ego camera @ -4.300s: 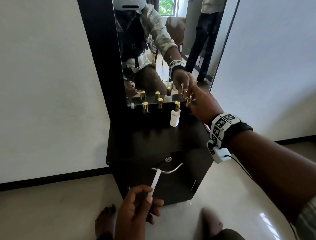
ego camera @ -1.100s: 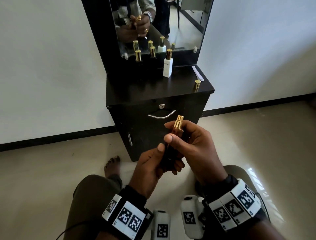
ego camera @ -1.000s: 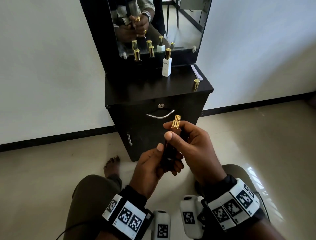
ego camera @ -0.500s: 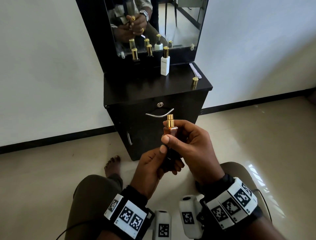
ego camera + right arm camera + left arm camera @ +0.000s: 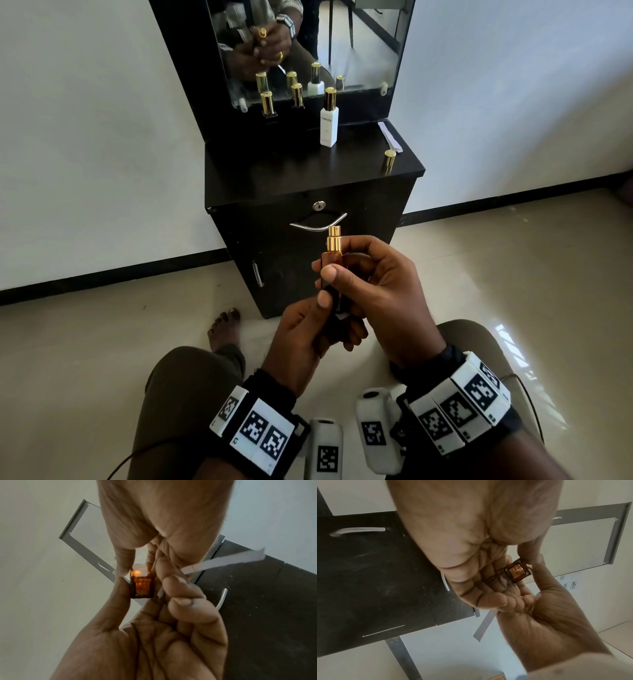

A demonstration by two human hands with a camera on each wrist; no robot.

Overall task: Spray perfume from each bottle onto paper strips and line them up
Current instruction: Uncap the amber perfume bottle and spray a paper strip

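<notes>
- Head view: the right hand [image 5: 383,294] grips the amber bottle [image 5: 331,260] upright by its body, which leaves the gold sprayer [image 5: 334,237] bare on top, presumably so a finger can reach it. The left hand [image 5: 308,337] curls round the bottle's lower end, probably to steady it.
- On the dark table [image 5: 274,178] farther off, a loose gold cap [image 5: 389,161] stands near the right edge, likely this bottle's own. A white bottle [image 5: 329,126] and two dark capped bottles [image 5: 267,104] stand at the far side, against the mirror [image 5: 359,44]. Spare strips [image 5: 389,136] lie far right.
- Left wrist view: a paper strip [image 5: 485,624] sticks out from between the curled fingers beside the bottle's base, apparently kept ready for spraying.
- Right wrist view: thumb and fingers pinch the amber glass; the strip [image 5: 223,562] juts out to the right.
</notes>
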